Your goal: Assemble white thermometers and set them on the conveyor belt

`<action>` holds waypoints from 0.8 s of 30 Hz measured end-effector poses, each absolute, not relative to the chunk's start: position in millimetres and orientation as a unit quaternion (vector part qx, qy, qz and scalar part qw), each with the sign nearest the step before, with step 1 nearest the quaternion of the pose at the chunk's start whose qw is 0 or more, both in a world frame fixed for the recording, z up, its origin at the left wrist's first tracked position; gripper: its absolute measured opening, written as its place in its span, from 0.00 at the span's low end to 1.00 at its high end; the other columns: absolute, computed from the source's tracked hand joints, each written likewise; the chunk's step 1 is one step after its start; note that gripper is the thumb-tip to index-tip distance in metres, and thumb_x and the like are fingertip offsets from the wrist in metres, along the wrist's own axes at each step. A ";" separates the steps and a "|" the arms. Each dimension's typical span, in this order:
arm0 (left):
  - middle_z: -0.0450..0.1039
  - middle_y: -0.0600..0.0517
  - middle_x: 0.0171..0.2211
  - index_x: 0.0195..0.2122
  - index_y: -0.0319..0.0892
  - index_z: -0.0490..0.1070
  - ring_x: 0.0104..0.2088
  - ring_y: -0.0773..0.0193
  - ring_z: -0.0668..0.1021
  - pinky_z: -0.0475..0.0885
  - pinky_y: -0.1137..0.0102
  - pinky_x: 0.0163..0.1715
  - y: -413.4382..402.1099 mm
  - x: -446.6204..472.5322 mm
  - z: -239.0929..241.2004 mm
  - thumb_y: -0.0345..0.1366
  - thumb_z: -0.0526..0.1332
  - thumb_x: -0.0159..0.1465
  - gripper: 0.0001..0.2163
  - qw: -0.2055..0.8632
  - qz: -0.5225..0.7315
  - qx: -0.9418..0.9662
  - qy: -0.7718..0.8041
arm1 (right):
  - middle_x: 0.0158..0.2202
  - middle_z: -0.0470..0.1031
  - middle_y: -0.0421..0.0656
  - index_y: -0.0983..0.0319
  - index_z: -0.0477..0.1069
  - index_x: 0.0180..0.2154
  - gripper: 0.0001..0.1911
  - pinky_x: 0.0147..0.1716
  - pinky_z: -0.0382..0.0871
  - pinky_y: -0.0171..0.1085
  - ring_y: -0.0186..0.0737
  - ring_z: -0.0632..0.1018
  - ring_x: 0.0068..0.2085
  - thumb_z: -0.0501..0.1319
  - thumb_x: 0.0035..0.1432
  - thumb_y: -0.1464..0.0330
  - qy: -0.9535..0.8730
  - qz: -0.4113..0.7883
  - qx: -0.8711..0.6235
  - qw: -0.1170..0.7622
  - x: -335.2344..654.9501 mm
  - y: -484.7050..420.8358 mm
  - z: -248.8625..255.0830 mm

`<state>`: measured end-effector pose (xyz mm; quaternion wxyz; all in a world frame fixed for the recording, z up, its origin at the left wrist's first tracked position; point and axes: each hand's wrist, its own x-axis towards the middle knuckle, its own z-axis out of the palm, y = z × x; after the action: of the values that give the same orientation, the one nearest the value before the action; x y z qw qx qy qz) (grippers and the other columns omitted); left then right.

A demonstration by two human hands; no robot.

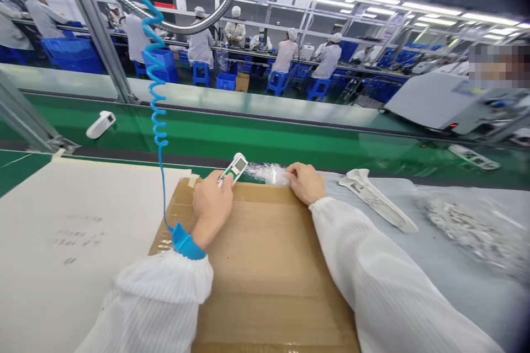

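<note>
My left hand is closed around a white handheld device with a small grey screen and a green circuit board showing. It is tilted up to the right above the far edge of a brown cardboard sheet or box. A blue wrist strap sits on that wrist, joined to a coiled blue cord. My right hand pinches at the right end of a crumpled clear plastic bag; its contents are hard to make out. White plastic shell parts lie to the right of this hand.
A clear bag of small pale parts rests at the right. Beyond the bench runs a green conveyor belt, carrying a white device at left and another device at right. White paper covers the left side. Several people work behind.
</note>
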<state>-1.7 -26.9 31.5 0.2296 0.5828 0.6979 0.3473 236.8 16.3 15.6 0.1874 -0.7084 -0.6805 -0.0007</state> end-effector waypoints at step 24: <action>0.74 0.50 0.36 0.44 0.38 0.65 0.26 0.72 0.71 0.66 0.72 0.28 -39.3 14.9 40.0 0.37 0.66 0.60 0.15 0.658 0.449 0.451 0.402 | 0.44 0.81 0.48 0.53 0.69 0.45 0.18 0.41 0.73 0.49 0.54 0.80 0.45 0.67 0.52 0.60 -0.545 0.280 -0.675 0.412 301.0 -40.1 75.8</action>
<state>14.9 -39.3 40.0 0.6584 0.4509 0.4019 0.4492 301.0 -40.1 75.8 0.4119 -0.6749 -0.5447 0.2796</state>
